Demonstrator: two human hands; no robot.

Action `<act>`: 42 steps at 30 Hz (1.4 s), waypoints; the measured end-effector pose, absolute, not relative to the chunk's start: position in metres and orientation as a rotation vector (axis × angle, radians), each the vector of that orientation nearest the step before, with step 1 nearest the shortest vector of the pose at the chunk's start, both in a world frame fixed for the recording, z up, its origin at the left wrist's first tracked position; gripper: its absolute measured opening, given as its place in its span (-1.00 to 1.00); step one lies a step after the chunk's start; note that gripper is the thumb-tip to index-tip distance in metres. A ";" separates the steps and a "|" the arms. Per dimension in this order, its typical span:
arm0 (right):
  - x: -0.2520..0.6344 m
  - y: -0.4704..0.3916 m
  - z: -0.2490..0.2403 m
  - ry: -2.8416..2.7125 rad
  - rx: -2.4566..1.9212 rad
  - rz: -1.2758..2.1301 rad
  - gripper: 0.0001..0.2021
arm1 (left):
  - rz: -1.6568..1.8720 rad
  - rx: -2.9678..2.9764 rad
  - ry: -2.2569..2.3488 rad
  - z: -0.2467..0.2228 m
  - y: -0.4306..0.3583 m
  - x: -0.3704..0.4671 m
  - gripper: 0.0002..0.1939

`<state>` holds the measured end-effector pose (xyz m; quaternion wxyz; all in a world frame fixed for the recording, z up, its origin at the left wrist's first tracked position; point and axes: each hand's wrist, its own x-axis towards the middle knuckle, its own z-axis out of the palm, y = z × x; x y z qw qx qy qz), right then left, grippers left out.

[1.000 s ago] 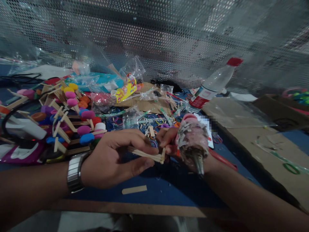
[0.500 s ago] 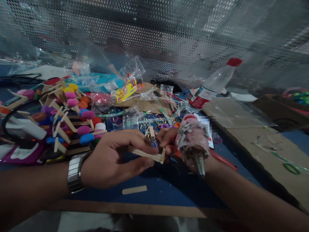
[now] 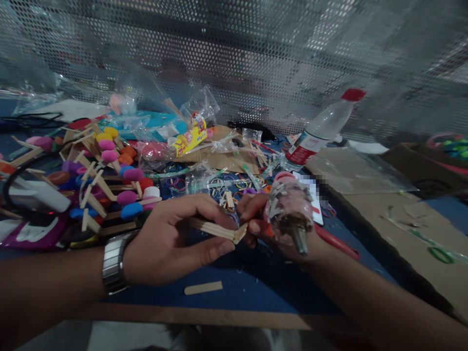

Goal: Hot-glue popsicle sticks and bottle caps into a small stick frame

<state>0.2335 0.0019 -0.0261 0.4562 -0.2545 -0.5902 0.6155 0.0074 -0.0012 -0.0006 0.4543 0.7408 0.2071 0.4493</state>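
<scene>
The left hand point(image 3: 164, 241) pinches a bundle of flat wooden sticks point(image 3: 214, 230) between its thumb below and its curled fingers above. The right hand point(image 3: 256, 209) has its fingertips drawn together on a short wooden piece point(image 3: 241, 233) at the bundle's near-right end. The bundle therefore lies between the two hands, its long axis running from the left palm rightward and slightly toward the wearer; the left hand covers most of its length, while the right hand meets only its tip. The short piece stands at an angle to the bundle, making a bent corner.

Against the right hand sits a glue gun point(image 3: 290, 207), its pink body rough with grey, flaking residue and its tapered metal nozzle aimed down toward the wearer, right of the wooden corner and apart from it. The right hand seems to carry it too, though the grip is hidden. A linked metal watch point(image 3: 115, 264) circles the left wrist.

Below the hands, one pale stick point(image 3: 204, 288) with a rounded left end lies flat on the blue counter point(image 3: 270, 295). Beyond the left hand spreads a pile of angled wooden assemblies point(image 3: 97, 195) among smooth, bright coloured discs. Farther out are crinkled clear wrappers, thin rubbery rings, a tilted clear bottle point(image 3: 320, 124) with a red cap, matte brown cardboard point(image 3: 398, 243) on the right, and a perforated metal screen point(image 3: 219, 48) behind.
</scene>
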 end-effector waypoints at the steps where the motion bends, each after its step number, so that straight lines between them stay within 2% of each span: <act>1: 0.233 0.002 -0.025 -1.445 -0.628 1.535 -0.85 | 1.111 1.822 0.510 -0.001 -0.001 0.007 -0.84; 11: 0.227 -0.001 -0.016 -1.523 -0.666 1.545 -0.81 | 1.133 1.824 0.488 -0.001 -0.002 0.009 -0.85; 19: 0.227 0.000 -0.013 -1.556 -0.725 1.377 -0.78 | 1.108 1.794 0.542 0.001 -0.002 0.010 -0.87; 36: 0.227 0.000 -0.019 -1.563 -0.735 1.201 -0.82 | 1.047 1.561 0.535 0.001 -0.001 0.014 -0.86; 42: 0.227 -0.001 -0.017 -1.575 -0.779 1.185 -0.76 | 1.026 1.518 0.543 0.000 -0.001 0.014 -0.85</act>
